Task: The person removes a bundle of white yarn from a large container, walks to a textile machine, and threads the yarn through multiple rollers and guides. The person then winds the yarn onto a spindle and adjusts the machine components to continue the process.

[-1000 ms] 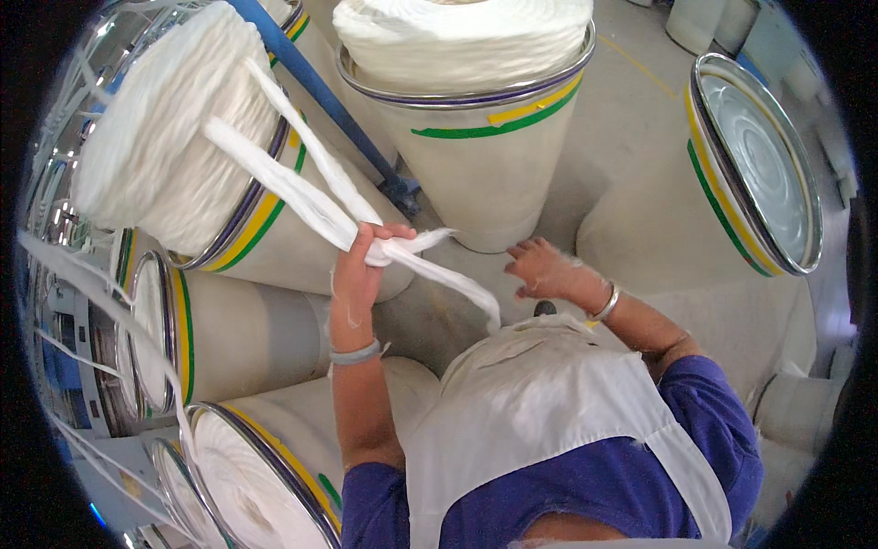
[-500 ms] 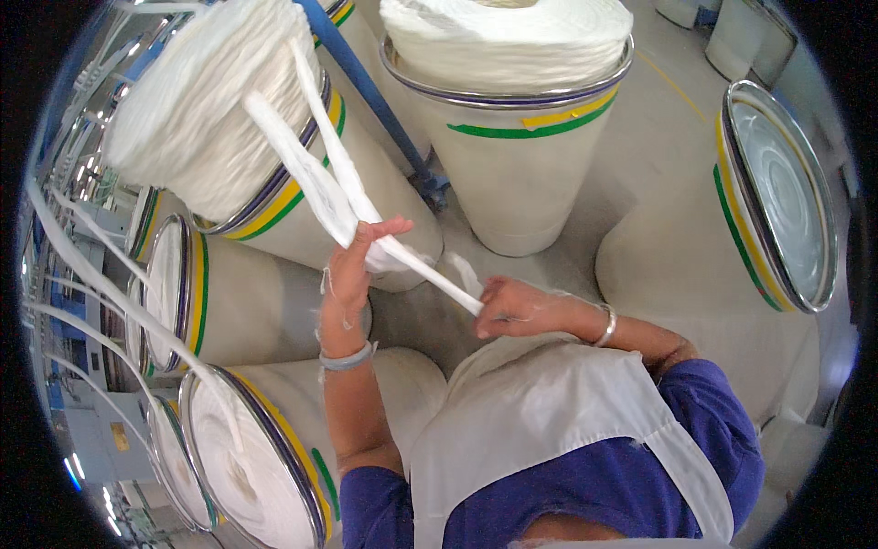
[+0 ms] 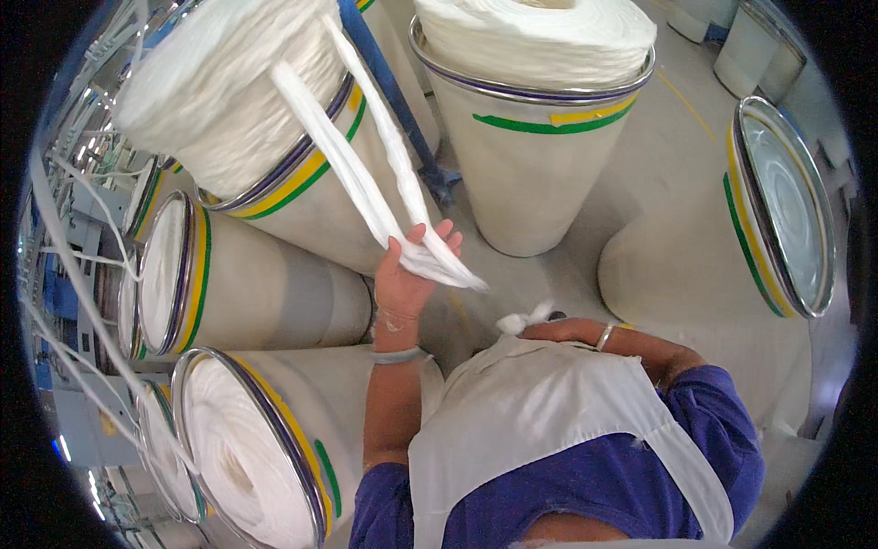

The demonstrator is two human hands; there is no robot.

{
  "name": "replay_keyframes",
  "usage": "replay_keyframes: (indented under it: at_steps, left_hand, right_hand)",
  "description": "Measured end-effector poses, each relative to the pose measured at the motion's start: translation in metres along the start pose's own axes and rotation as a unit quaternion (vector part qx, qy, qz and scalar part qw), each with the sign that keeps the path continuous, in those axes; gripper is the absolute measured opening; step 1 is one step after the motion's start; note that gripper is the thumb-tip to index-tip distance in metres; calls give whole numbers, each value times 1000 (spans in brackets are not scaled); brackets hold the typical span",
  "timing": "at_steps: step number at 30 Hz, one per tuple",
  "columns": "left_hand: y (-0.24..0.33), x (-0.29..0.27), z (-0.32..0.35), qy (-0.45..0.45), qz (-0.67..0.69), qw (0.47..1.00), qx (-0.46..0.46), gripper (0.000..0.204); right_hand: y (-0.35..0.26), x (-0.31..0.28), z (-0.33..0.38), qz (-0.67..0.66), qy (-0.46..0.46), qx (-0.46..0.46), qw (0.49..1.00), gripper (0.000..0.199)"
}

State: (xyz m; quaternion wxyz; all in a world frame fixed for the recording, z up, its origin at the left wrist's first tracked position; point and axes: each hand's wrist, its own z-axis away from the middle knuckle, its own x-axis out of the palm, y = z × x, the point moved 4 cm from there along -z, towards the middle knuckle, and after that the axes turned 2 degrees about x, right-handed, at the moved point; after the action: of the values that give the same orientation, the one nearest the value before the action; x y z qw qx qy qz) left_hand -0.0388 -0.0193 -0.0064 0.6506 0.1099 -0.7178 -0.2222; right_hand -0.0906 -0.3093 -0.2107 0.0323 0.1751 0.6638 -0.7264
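My left hand (image 3: 409, 271) is raised and holds two soft white fibre strands (image 3: 366, 174) that run up to the heaped white fibre (image 3: 215, 87) in a tall cream can (image 3: 311, 206) at the upper left. The strands' loose ends stick out past my fingers to the right. My right hand (image 3: 549, 328) is pulled in against my white apron (image 3: 540, 421); it grips a small tuft of white fibre (image 3: 521, 319), and much of the hand is hidden by the apron's edge.
Tall cream cans with green and yellow bands stand all around: a full one (image 3: 535, 137) ahead, an empty one (image 3: 777, 229) at right, several full ones (image 3: 247, 439) at left. A blue bar (image 3: 393, 101) leans between cans. Thin white strands run to machinery at far left.
My left hand has lifted the two strands higher. My right hand has let go of their ends and drawn back to my apron with a small tuft of fibre.
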Motion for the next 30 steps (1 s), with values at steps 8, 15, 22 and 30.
replay_keyframes:
  at_steps: [8, 15, 22, 30]
  left_hand:
    - [20, 1, 11, 11, -61, 997, -41, 60]
    - [40, 8, 5, -14, -69, 996, -50, 54]
    - [54, 31, 4, -17, -72, 997, 23, 52]
    - [65, 67, -46, 155, -242, 913, 289, 86]
  right_hand:
    - [-85, -35, -51, 1, -113, 257, 960, 40]
    - [-290, -186, -127, 318, 392, -193, 841, 14]
    - [-298, -223, -177, 227, 234, -360, 874, 13]
    - [-270, -270, -186, -25, 206, -186, 960, 15]
